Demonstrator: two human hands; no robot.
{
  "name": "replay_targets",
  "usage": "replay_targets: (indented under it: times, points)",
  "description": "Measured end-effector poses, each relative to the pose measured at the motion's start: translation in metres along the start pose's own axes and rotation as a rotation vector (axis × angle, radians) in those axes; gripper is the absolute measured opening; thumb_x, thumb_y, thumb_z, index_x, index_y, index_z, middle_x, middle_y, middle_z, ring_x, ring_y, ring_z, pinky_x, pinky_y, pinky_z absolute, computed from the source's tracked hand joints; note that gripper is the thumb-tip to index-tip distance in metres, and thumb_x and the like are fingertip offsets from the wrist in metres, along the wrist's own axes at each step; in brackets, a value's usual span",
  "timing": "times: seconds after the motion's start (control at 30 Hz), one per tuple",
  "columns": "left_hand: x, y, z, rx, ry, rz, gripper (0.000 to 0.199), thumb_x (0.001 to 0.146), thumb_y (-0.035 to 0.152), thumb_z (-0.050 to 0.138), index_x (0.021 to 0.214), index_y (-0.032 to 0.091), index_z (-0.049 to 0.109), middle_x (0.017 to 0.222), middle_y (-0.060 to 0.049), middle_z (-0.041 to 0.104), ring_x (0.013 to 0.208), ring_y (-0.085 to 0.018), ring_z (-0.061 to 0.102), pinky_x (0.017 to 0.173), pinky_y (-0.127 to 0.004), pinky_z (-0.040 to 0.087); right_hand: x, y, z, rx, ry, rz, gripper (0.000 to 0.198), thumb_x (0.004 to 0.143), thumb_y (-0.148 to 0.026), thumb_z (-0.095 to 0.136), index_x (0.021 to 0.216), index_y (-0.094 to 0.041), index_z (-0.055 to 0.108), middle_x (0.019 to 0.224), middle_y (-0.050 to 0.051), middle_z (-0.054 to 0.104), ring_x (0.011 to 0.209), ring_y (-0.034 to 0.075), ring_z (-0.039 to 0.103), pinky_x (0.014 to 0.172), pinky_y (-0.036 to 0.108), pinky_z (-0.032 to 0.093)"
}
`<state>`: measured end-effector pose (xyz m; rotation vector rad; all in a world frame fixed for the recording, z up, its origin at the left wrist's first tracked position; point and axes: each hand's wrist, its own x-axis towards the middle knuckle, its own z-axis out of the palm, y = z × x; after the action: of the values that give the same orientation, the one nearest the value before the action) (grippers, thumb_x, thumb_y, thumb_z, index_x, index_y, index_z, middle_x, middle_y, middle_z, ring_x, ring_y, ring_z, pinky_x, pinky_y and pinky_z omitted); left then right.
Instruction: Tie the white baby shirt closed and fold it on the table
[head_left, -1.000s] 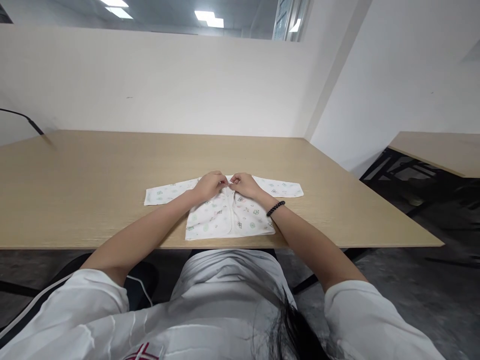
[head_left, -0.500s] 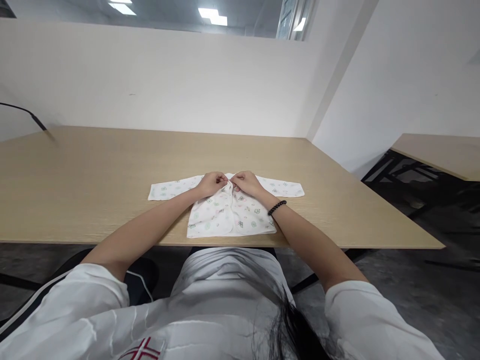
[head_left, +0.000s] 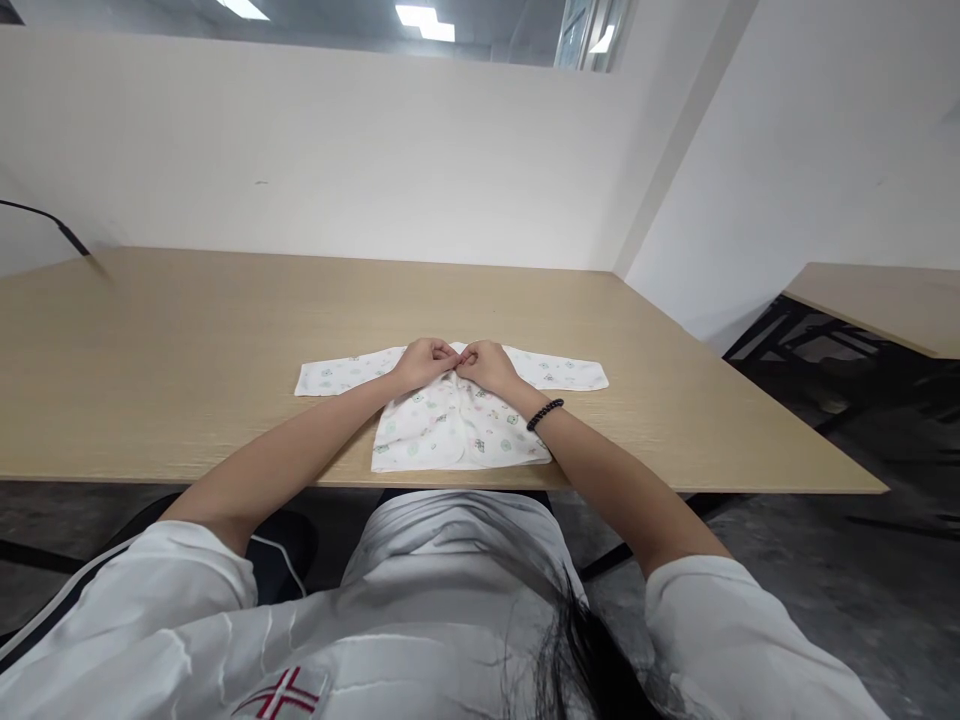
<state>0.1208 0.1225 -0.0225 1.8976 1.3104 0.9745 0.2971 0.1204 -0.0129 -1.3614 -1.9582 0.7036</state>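
A small white baby shirt [head_left: 450,430] with a green, pink and dark print lies on the table, its sleeves stretched out to both sides and its hem near the table's front edge. My left hand [head_left: 426,364] pinches the front of the shirt close to the neckline. Right beside it, my right hand [head_left: 486,366] grips the same spot, fingertips touching those of the left. The fingers hide the exact bit of fabric or fastening between them. A dark beaded bracelet circles my right wrist.
The shirt rests on a wide wooden table [head_left: 225,310] that ends at a white wall [head_left: 337,150]. A thin black cable or stalk [head_left: 71,238] stands at the far left. A second table [head_left: 885,300] is on the right, beyond a gap.
My right hand has shifted slightly left, closing the gap to the left fingertips. The shirt's front opening has been drawn together, and its lower front edges now look less separate.
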Motion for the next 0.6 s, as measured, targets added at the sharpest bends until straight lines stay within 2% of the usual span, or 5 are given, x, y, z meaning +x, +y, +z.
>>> replay_targets:
  times: [0.3,0.43,0.6]
  points:
    - [0.009,-0.007,-0.005,-0.024,-0.002,-0.015,0.016,0.07,0.027,0.074,0.08,0.017,0.066,0.073,-0.006,0.073,0.072,-0.019,0.069,0.071,-0.032,0.053,0.004,-0.001,0.001,0.106,-0.032,0.096,0.009,0.071,-0.019,0.068,0.064,-0.016,0.064,0.056,-0.001,0.059,0.049,0.009,0.048,0.046,0.021,0.033]
    - [0.01,-0.008,-0.006,-0.003,-0.007,0.023,0.014,0.072,0.026,0.071,0.079,0.017,0.063,0.075,-0.006,0.072,0.071,-0.018,0.068,0.071,-0.031,0.053,0.006,0.003,-0.003,0.186,-0.071,0.127,0.015,0.077,-0.019,0.061,0.062,-0.016,0.059,0.051,-0.002,0.051,0.044,0.007,0.041,0.043,0.021,0.032]
    - [0.005,-0.009,-0.004,0.079,-0.059,0.118,0.012,0.076,0.028,0.065,0.081,0.017,0.065,0.077,-0.004,0.071,0.07,-0.016,0.064,0.067,-0.028,0.049,0.004,0.003,-0.008,0.192,-0.108,0.105,0.007,0.078,-0.016,0.061,0.073,-0.014,0.065,0.055,-0.002,0.054,0.047,0.008,0.045,0.048,0.021,0.037]
